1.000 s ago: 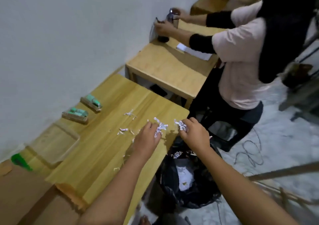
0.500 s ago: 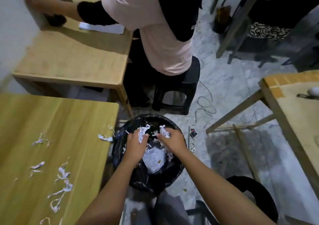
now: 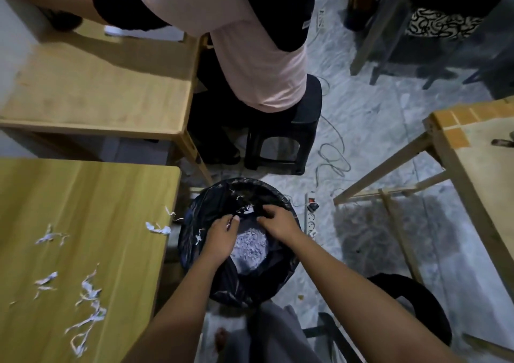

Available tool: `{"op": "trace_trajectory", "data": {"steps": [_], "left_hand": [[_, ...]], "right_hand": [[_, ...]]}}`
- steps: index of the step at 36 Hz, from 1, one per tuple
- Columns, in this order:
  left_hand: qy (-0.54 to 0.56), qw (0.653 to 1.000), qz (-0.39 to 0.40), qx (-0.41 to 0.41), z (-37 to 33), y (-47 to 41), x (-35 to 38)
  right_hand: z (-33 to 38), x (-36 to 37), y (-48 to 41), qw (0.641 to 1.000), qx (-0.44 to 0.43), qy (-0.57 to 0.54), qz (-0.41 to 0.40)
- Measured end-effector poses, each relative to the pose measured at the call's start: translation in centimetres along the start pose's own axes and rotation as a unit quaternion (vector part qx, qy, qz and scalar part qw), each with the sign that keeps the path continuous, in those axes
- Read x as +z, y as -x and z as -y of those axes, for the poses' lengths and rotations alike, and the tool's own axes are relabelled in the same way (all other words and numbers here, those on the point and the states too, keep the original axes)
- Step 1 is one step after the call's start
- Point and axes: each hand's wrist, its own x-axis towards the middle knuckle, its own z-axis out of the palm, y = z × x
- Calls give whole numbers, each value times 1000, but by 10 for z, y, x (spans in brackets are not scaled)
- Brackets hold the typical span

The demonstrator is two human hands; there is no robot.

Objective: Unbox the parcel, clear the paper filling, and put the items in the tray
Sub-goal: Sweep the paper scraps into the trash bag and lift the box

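hands over the black bin bag [image 3: 222, 284]: left hand [image 3: 221, 237] and right hand [image 3: 276, 223] loosely curled, nothing gripped; paper filling [image 3: 250, 247] heaped inside, scraps [image 3: 86, 296] on the desk [image 3: 97, 195].

Surface [image 3: 83, 209] smooth matt pale wood; bin liner [image 3: 205, 209] glossy black plastic; shreds [image 3: 89, 293] thin white paper.
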Motion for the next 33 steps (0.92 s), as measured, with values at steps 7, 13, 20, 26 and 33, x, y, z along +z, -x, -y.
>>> {"op": "trace_trajectory", "data": {"steps": [7, 13, 20, 26, 33], "left_hand": [[47, 989, -91, 104, -20, 30, -47], [87, 958, -241, 130, 6, 66, -108], [96, 890, -446, 15, 126, 117, -163], [52, 861, -474, -176, 219, 153, -166], [-18, 863, -452, -223, 248, 170, -156]], "right_hand": [[62, -3, 20, 993, -109, 23, -48], [118, 37, 28, 966, -232, 103, -42], [137, 120, 28, 911, -324, 255, 18], [128, 173, 40, 868, -342, 360, -23], [110, 217, 84, 856, -378, 353, 13]]}}
